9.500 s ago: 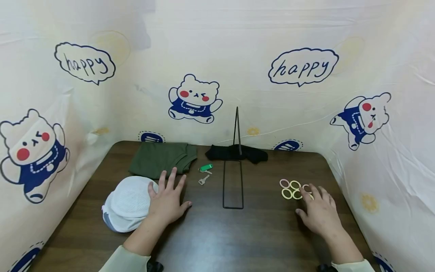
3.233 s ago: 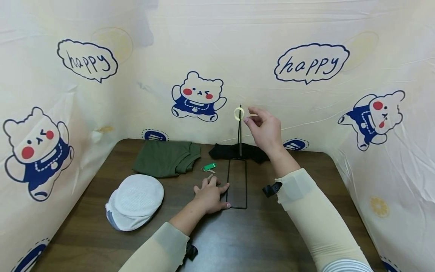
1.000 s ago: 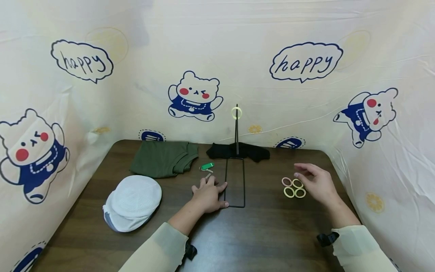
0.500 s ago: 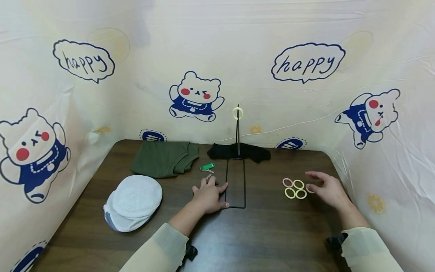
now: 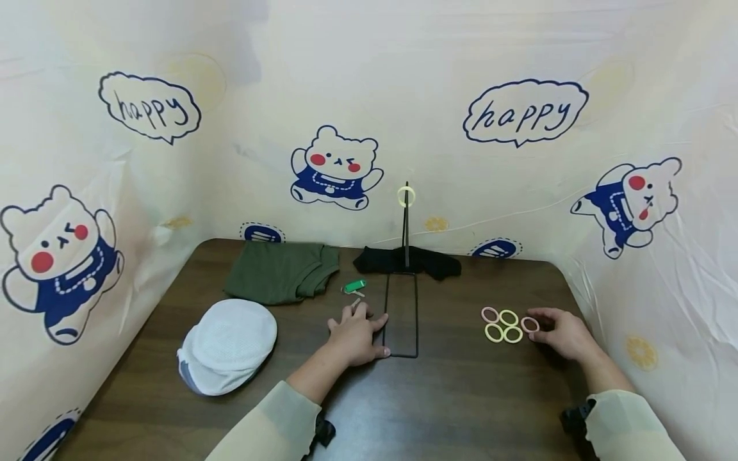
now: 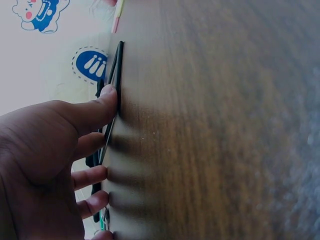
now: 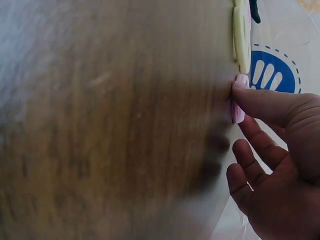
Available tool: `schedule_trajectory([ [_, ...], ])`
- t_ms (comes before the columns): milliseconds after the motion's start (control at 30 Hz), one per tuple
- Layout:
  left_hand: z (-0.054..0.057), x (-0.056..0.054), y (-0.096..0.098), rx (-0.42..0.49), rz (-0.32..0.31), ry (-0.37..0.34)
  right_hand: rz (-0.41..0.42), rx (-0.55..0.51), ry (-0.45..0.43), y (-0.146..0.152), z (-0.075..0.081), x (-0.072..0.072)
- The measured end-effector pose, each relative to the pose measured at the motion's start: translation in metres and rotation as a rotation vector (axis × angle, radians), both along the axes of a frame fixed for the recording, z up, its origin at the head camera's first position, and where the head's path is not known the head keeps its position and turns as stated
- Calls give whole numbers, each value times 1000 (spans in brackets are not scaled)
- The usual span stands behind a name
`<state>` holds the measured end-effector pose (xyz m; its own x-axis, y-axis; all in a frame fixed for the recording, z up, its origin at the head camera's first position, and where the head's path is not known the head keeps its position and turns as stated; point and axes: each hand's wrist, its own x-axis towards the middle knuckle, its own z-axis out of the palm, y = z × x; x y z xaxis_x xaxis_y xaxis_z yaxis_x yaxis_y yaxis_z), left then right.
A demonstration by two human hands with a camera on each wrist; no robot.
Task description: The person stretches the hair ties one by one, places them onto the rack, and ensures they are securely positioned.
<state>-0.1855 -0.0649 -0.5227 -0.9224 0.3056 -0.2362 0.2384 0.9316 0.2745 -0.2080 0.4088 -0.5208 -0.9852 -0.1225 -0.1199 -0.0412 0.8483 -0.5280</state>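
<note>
A black wire stand (image 5: 417,320) rises in the middle, a pale yellow ring (image 5: 399,196) hanging near its top. My left hand (image 5: 353,339) rests with spread fingers at the left side of the base, thumb (image 6: 107,95) pressing the near corner in the left wrist view. On the right, my right hand (image 5: 562,336) pinches a pink ring (image 7: 240,114) by its edge between thumb and index finger, low over the table. Just left of it, three yellow rings (image 5: 500,319) and another pink ring (image 5: 482,314) lie close together.
Left of the stand lie keys with a green tag (image 5: 354,286), partly behind my left fingers. Folded dark green cloth (image 5: 271,272) lies at the back left, a white cap (image 5: 230,346) before it. Black cloth (image 5: 435,263) lies behind the stand's base.
A yellow ring went onto the stand from my right hand, which then returned to the rings and now pinches a pink one. My left hand earlier moved from the cap to the stand's base.
</note>
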Motion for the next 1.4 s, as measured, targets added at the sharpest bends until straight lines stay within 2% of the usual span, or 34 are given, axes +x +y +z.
schedule_trajectory([
  [333, 5, -1, 2, -12, -4, -2, 1, 67, 13, 0, 2, -2],
  [567, 4, 0, 3, -17, -12, 2, -2, 70, 75, -1, 4, 2],
  [1000, 1, 1, 1, -19, -7, 2, -26, 0, 232, -23, 24, 8],
  [1400, 0, 1, 1, -15, -3, 2, 58, -33, 442, -58, 51, 15],
])
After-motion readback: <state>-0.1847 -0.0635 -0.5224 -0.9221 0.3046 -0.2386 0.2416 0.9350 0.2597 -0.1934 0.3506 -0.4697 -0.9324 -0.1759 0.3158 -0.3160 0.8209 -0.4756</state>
